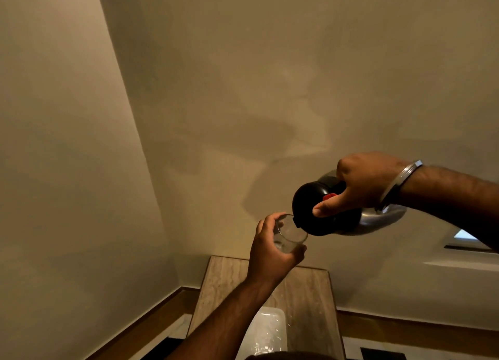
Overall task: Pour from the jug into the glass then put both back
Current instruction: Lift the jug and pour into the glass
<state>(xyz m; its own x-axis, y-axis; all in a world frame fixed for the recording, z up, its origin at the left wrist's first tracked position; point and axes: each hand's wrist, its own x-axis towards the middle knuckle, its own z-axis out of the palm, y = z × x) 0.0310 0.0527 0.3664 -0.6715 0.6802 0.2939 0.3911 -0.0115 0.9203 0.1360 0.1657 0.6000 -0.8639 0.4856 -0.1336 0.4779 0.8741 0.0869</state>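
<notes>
Left hand: your left hand (272, 251) holds the glass (290, 234) up above the table, fingers curled round its far side, thumb pressed on the near side
Glass: clear, tilted toward the jug, rim right at the spout
Right hand: your right hand (364, 184) grips the jug (324, 211), fingers closed round the handle, thumb lying on the black lid beside a red button (329, 196)
Jug: silver body, tipped down to the left
Table: wooden table (224, 278) below, a clear tray (266, 330) on it

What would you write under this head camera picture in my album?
Right hand tips the jug over the glass held by the left hand.
</notes>
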